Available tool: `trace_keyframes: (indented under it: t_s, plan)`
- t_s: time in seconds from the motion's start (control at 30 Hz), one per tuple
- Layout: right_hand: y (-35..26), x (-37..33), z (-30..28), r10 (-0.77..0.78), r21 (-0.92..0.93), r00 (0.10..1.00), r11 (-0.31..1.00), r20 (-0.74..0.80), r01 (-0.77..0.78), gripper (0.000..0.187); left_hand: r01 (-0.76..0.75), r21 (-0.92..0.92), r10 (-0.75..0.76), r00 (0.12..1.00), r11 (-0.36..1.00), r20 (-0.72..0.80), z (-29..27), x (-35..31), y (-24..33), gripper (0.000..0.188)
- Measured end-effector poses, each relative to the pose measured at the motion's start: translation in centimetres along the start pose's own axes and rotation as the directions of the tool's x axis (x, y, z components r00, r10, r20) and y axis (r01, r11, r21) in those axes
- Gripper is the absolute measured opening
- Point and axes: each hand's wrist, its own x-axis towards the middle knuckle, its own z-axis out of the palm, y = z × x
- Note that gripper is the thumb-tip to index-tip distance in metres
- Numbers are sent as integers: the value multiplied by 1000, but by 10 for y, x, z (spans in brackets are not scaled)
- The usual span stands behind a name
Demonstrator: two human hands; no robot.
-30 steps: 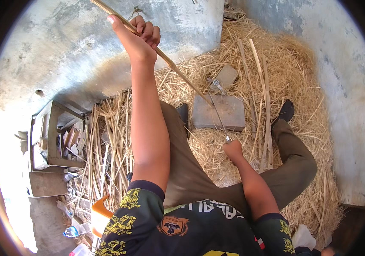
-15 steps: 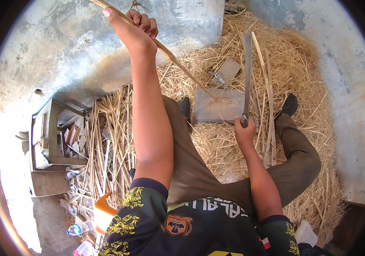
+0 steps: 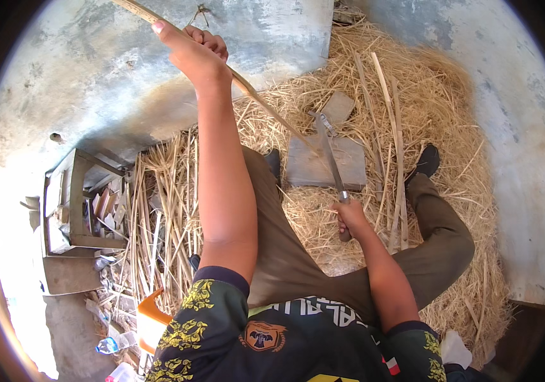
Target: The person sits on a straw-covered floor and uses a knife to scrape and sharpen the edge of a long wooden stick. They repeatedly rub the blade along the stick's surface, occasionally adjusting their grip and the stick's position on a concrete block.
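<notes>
Fingers (image 3: 212,43) of the left hand (image 3: 191,60), at upper left, curl round a strip (image 3: 263,102) with the thumb laid along it; those of the right hand (image 3: 354,219), right of centre, are wrapped around the handle of a knife (image 3: 330,156). Largest of all, the wall (image 3: 94,76) fills the upper left, and straw (image 3: 438,95) spreads from top centre down the right side. Two legs (image 3: 441,232) flank a block (image 3: 297,169) just right of centre. The strip slants from the top left edge to that block, its lower end seeming to rest there beside the blade. The knife overlaps the block, tip past its upper edge; whether it touches wood is unclear. Smaller still, a slab (image 3: 339,105) lies just above, with a strap (image 3: 332,130) near the tip. A glancing stroke could, I judge, send the blade toward a leg, caused by the narrow strip rolling on flat wood or a slack left grip; an overlong one might catch the strap. Past the block's lower edge, the gap between the legs gives the right hand room to draw back; the strip's upper end leaves the frame, so clearance there cannot be told.
</notes>
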Motion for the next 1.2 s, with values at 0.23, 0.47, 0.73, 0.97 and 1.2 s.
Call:
trace_keyframes:
  t_s: [0.23,0.47,0.73,0.97,1.2]
  plan:
    - [-38,-18,22,-600,-223,748,800,-286,557,33,-4,5,4,1000,1000,24,1,-4,-1,67]
    - [48,29,-3,-200,-667,934,744,-295,-51,24,-19,1,19,999,1000,42,7,-7,-1,65]
    - [3,6,-7,317,227,873,880,371,-417,33,14,-40,-10,995,999,96,5,-4,-1,67]
    - [-19,1,19,-626,-328,724,775,-290,540,37,30,-53,-25,995,998,96,-3,2,-2,68]
    - [29,7,-7,-303,-558,917,822,-261,112,30,36,-56,-32,996,998,81,-3,2,-2,67]
